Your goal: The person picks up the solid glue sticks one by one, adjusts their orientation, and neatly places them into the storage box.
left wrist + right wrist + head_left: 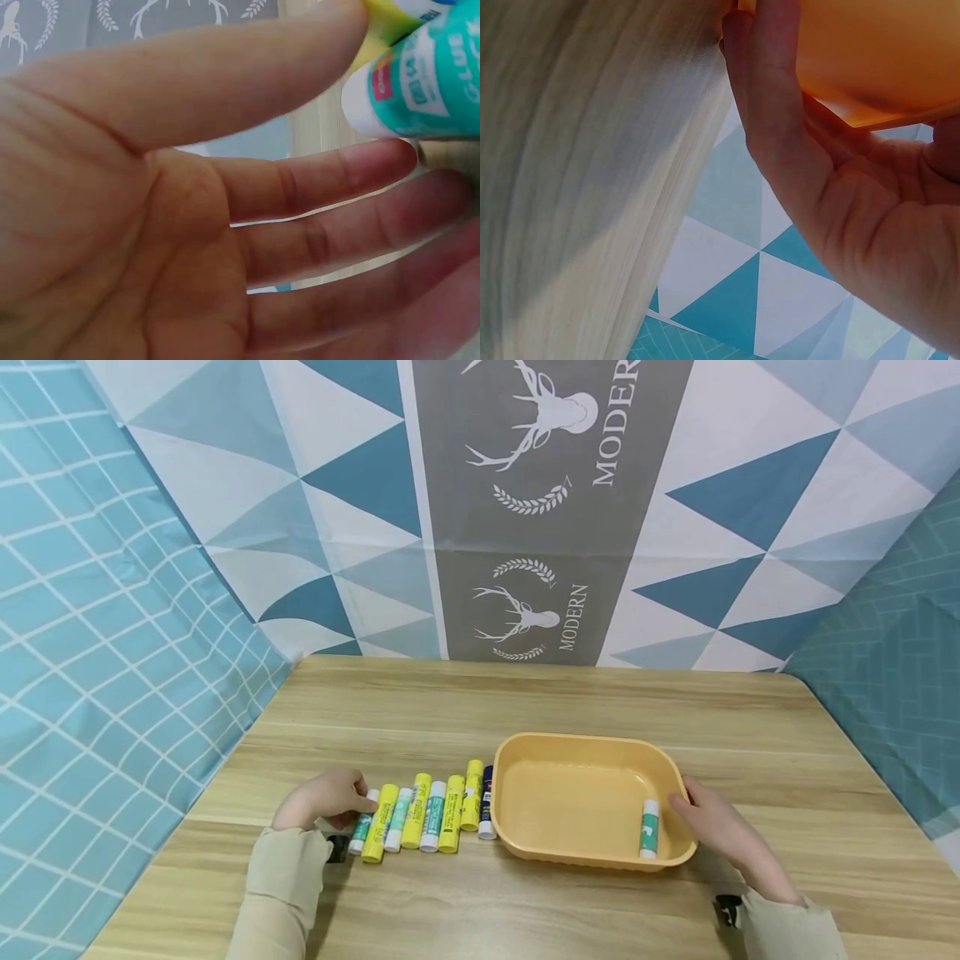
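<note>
My left hand (330, 797) is over the left end of a row of glue sticks, nearest to the leftmost green-and-white glue stick (362, 833). In the left wrist view its fingers are extended and spread, with that green glue stick (442, 82) by the thumb and fingertips. My right hand (712, 827) grips the right end of a shallow orange plastic basket (570, 793), thumb over the rim and fingers against the outside wall. Inside the basket, at its right, lies a single green-and-white glue stick (649, 828).
The row continues rightward with yellow glue sticks (416, 810), more green-and-white ones (433, 816) and a dark blue one (487, 802) against the basket's left side. All lie on a wooden table (525, 910), with patterned cloth (360, 468) behind and at both sides.
</note>
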The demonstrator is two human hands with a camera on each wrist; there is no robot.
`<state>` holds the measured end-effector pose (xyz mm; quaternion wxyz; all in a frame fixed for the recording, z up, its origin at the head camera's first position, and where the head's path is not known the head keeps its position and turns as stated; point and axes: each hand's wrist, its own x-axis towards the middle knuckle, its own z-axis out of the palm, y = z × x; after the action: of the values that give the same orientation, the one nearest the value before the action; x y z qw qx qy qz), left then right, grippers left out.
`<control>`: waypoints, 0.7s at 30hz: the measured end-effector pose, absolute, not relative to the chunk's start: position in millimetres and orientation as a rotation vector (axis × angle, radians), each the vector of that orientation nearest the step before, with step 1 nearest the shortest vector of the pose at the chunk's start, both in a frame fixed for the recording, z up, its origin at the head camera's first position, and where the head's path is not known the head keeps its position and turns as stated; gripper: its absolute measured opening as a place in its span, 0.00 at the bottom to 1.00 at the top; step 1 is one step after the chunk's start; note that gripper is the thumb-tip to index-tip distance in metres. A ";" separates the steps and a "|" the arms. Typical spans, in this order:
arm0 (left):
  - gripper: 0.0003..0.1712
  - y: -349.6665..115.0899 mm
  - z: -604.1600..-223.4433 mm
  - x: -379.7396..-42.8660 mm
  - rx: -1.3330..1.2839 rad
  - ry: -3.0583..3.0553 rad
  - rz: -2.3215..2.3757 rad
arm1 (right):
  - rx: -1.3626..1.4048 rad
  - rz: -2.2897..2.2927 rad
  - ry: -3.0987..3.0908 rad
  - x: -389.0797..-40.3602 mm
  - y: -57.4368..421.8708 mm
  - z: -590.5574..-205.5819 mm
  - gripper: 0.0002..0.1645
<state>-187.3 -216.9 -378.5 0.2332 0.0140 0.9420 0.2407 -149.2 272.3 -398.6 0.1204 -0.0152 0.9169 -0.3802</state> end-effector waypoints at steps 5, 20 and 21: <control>0.12 -217.1 -380.1 -187.1 0.021 2.582 0.691 | -0.051 -1.106 2.680 -149.7 272.1 -397.8 0.26; 0.09 -212.8 -381.5 -187.5 -0.020 2.575 0.754 | -0.027 -1.114 2.667 -150.2 271.9 -399.2 0.26; 0.09 -212.9 -381.6 -187.4 -0.015 2.578 0.757 | -0.029 -1.114 2.667 -150.4 272.1 -399.3 0.26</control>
<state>-187.4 -212.9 -381.6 0.2253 -0.0055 0.9348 0.2744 -150.4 272.1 -399.3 0.1254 -0.0100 0.9154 -0.3824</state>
